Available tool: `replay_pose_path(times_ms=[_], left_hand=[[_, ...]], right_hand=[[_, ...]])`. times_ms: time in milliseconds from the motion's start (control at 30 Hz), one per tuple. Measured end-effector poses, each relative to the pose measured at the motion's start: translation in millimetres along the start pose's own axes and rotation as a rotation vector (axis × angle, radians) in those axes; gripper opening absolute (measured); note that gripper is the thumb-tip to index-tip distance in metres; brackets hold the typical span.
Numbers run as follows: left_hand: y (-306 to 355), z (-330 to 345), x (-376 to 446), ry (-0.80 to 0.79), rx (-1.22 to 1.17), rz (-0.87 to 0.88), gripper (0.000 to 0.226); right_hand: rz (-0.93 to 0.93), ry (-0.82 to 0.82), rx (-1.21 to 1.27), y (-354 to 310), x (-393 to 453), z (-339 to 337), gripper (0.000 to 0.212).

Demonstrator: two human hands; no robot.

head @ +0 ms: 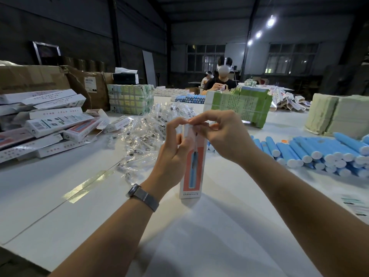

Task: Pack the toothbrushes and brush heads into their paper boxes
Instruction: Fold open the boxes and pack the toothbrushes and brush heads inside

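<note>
Both hands work at the top of one upright paper box [193, 166] standing on the white worktop [199, 236] near its middle: the left hand [175, 154] curls round the box's upper side, and the right hand [223, 136] pinches a clear-wrapped brush head [196, 129] at the box's open top. Toward the far-left edge lies a heap of paper boxes [52, 124]. Along the right edge lies a stack of blue toothbrushes [323, 152]. Beyond the held box, toward the far edge, spreads a pile of wrapped brush heads [147, 126]. A watch [142, 196] bands the left wrist.
</note>
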State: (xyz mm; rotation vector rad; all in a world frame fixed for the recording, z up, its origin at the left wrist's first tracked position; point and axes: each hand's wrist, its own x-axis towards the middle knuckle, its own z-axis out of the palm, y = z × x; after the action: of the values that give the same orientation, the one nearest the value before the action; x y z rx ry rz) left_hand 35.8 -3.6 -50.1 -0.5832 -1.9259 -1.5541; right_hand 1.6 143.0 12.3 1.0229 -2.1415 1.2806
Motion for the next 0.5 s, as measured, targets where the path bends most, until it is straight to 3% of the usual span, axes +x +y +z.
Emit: replay_pose_path(times_ms=[133, 233, 333, 433, 500], left_hand=[[-3, 3, 2, 0.003, 0.038, 0.027, 0.030], [-5, 4, 2, -0.148, -0.054, -0.010, 0.059], [-7, 8, -2, -0.281, -0.126, -0.056, 0.083], [-9, 7, -4, -0.301, -0.104, -0.013, 0.072], [-13, 10, -3, -0.289, -0.049, 0.046, 0.059]], right_hand=[[0.012, 0.095, -0.049, 6, -8, 15, 0.023], [0.044, 0.118, -0.180, 11, -12, 21, 0.042], [0.134, 0.186, -0.099, 10, -22, 18, 0.057], [0.200, 0.216, -0.105, 1, -28, -5, 0.060], [0.168, 0.215, -0.261, -7, -33, -33, 0.054]])
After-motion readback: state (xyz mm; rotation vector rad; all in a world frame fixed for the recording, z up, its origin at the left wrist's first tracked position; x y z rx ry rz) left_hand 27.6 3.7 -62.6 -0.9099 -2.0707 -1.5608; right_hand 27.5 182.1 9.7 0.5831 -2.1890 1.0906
